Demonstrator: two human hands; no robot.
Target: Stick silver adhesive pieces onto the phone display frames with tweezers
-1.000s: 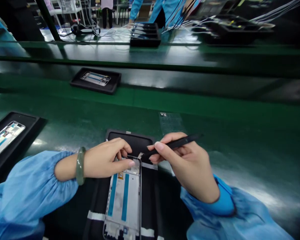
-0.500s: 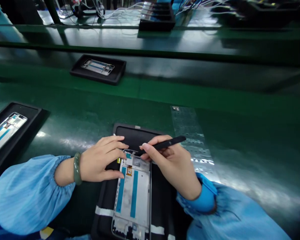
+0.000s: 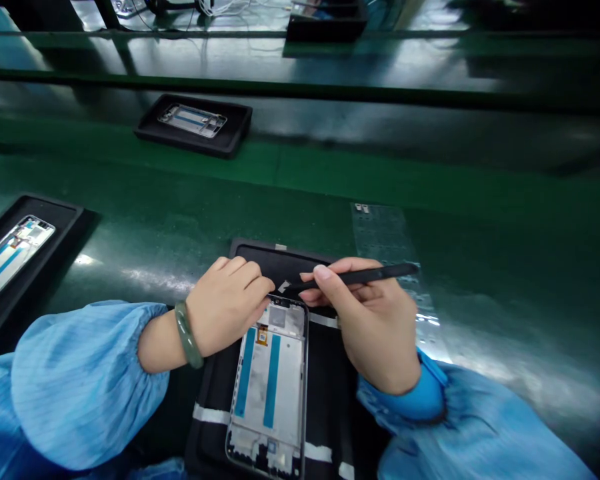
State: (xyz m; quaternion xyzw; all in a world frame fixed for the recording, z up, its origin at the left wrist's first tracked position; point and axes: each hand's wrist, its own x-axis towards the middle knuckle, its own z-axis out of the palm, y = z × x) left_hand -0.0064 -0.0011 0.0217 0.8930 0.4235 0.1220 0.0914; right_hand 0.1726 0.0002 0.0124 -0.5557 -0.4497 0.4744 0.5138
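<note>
A phone mid-frame point(image 3: 286, 373), silvery with two blue strips, lies in a black foam tray point(image 3: 330, 400) in front of me. My right hand point(image 3: 367, 313) is closed on slim black tweezers point(image 3: 365, 275), their tips pointing left. At those tips, just above the top edge of the frame, is a small silvery-white piece point(image 3: 283, 287). My left hand point(image 3: 233, 300) is at the frame's upper left corner, fingers curled and close to the piece; what they pinch, if anything, is hidden.
Another phone frame point(image 3: 17, 257) rests in a black tray point(image 3: 55, 217) at the left. A further tray point(image 3: 230, 137) with a frame lies farther back. Right of my tray is a clear plastic sheet point(image 3: 380, 230) with small parts at its far end. A dark box point(image 3: 325, 28) stands behind.
The tweezers have come up off the phone frame, and the small piece now shows at their tips. My left hand has moved right and curled its fingers. The view has shifted slightly.
</note>
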